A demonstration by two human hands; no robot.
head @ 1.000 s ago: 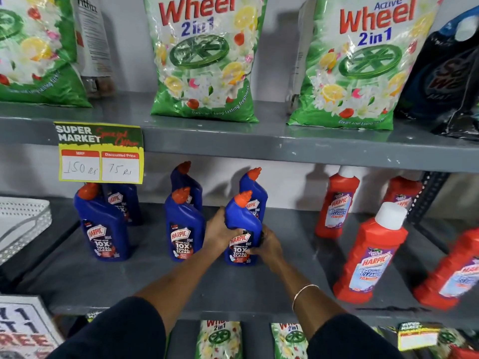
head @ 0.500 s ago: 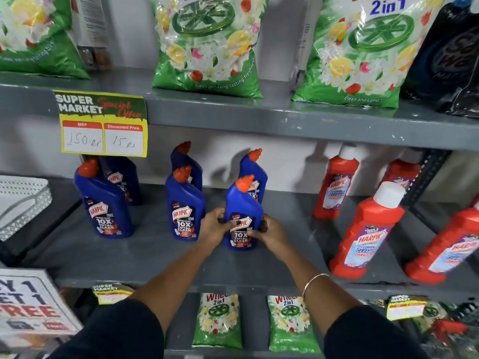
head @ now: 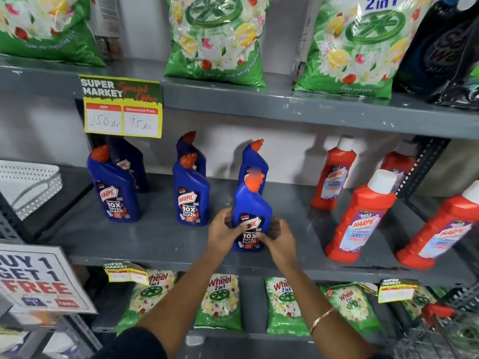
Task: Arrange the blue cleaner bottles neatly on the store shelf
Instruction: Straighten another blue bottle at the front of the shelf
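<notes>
Nearest the camera, two bare forearms are reaching up out of dark sleeves, the right one wearing a thin gold-toned bangle (head: 322, 318). The left hand (head: 225, 232) and the right hand (head: 279, 238) are both wrapping their fingers around the lower body of a blue cleaner bottle (head: 252, 216), thumbs pressing onto its glossy printed label. The bottle is standing upright near the front edge of the middle shelf (head: 145, 242), a flat grey painted metal board with small scuffs. Its plastic body is smooth and flat-sided, narrowing into a bent neck with an orange-red cap that is looking blurred.

To the left, two more blue bottles are standing in the same front row: the middle front bottle (head: 191, 193) and the left front bottle (head: 114, 187), well apart from each other. Behind each front bottle another blue bottle is standing close: the rear right bottle (head: 255, 160), the rear middle bottle (head: 190, 147) and the rear left bottle (head: 132, 164), partly hidden.

To the right, red plastic bottles (head: 363, 216) with white caps are leaning at different angles. A yellow and green paper price tag (head: 121, 107) is hanging from the upper shelf edge, and shiny crinkled green detergent bags (head: 215, 40) are sitting on top. A white perforated basket (head: 28, 187) is showing at far left.
</notes>
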